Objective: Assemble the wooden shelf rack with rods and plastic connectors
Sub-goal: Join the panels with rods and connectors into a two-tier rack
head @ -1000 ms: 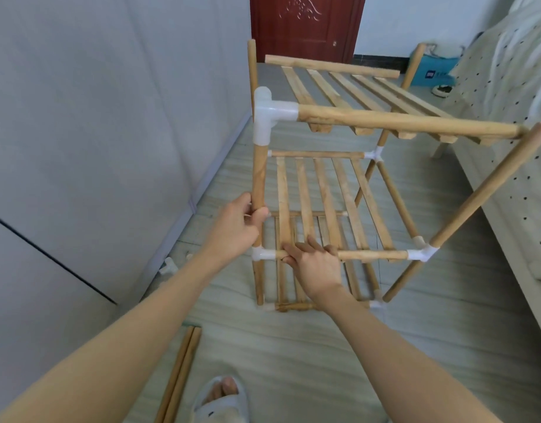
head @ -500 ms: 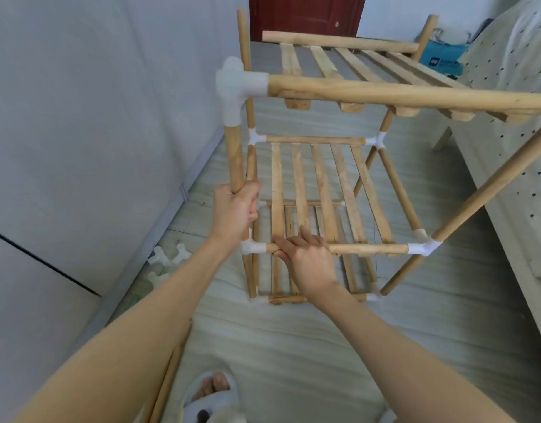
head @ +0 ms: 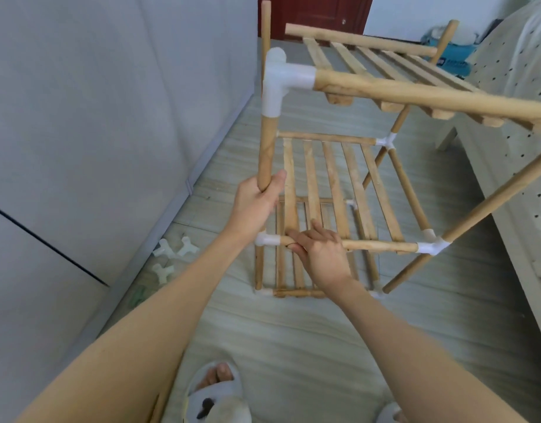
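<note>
A wooden shelf rack (head: 333, 178) of rods, slatted shelves and white plastic connectors stands on the floor before me. My left hand (head: 257, 203) grips the near-left upright rod (head: 267, 154) just below a large white corner connector (head: 276, 83). The rod's lower end sits in my fist, above the small connector (head: 267, 239) of the middle tier. My right hand (head: 321, 254) grips the middle tier's front rod (head: 382, 246) close to that connector. The top tier tilts, and its front rod (head: 431, 97) runs off to the right.
Three loose white connectors (head: 171, 257) lie by the grey wall at the left. A bed with a dotted cover (head: 525, 166) runs along the right. A red door (head: 312, 13) is at the back. My slippered feet (head: 217, 392) stand below, and a spare rod (head: 157, 406) lies at the bottom left.
The near-left upright and its corner connector have risen and leaned left, its lower end now clear of the middle connector. My left hand went up with it. My right hand stayed on the front rod.
</note>
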Demonstrator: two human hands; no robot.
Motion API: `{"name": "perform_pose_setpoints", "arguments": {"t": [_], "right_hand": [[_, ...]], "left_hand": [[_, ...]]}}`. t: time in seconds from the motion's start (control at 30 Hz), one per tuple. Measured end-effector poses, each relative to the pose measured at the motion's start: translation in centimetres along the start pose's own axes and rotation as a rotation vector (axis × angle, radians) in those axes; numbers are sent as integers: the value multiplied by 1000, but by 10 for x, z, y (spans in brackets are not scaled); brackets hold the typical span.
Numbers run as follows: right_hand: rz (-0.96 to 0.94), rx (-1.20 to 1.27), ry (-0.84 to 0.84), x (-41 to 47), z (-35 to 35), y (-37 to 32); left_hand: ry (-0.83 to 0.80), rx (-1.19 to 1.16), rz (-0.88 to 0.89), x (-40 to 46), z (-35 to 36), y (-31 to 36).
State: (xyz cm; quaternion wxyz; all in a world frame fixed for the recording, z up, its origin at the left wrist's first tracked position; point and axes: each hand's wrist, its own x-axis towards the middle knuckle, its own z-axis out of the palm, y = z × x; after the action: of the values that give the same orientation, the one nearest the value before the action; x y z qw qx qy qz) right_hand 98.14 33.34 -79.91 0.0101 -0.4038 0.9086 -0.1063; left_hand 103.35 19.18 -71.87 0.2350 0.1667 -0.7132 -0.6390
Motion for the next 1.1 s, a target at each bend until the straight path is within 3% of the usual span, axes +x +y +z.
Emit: {"name": "perform_pose_setpoints", "arguments": {"t": [0.13,0.2,0.3,0.43,0.63,0.83,1.0,1.1], "right_hand": [[-13,-70,236,-6,10,-6],[-2,-197,317,-8,18,-6],[3,-263,418,-5,34,-4],[-29,-249,585,1,49,-1],[-39,-263,682,6,60,4],[-30,-296,700,11,65,2],[-21,-255,659,15,62,-3],[-7,-235,552,11,53,-6]], "left_hand": [[-117,167,41,-15,-31,-30],[-46,236,33,-23,-51,-61],[62,495,-159,-32,-89,-126],[-58,956,-561,-44,-135,-210],[14,1197,-633,-27,-171,-257],[-55,1112,-688,-17,-180,-288],[-32,915,-570,-26,-150,-277],[-55,671,-443,-31,-126,-238]]}}
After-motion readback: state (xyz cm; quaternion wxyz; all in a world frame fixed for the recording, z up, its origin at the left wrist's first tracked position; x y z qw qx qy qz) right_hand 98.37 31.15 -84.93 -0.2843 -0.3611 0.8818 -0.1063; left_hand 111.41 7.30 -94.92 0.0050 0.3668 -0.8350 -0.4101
